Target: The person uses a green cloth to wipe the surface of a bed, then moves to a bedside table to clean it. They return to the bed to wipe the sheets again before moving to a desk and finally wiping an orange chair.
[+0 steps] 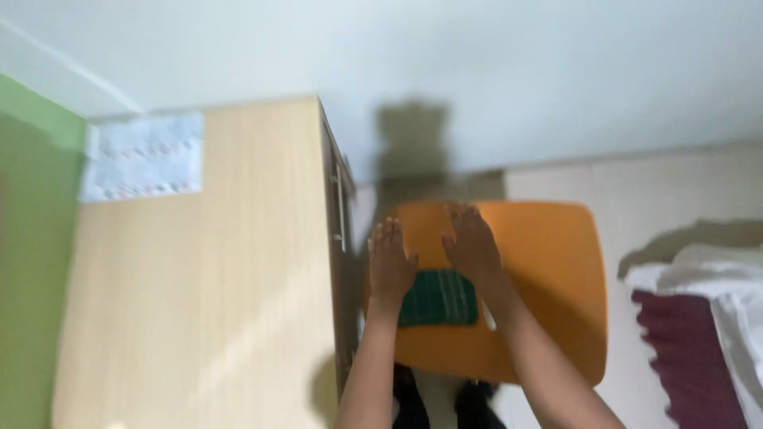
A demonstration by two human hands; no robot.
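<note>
Both the left hand point(389, 266) and right hand point(471, 245) are being held flat, fingers spread, against the green folded cloth point(439, 299) on the orange worktop point(548, 270).

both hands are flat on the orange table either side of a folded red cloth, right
Not quite: the head view shows the folded cloth is dark green, not red. Both the left hand and right hand do lie flat on the orange table beside it.

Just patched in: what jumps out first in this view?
Two bare hands lie flat, fingers spread, on a small orange table at centre: the left hand and right hand flank a folded dark green cloth. A tall pale wooden cabinet fills the left; rumpled maroon and white bedding sits at the right edge.
</note>
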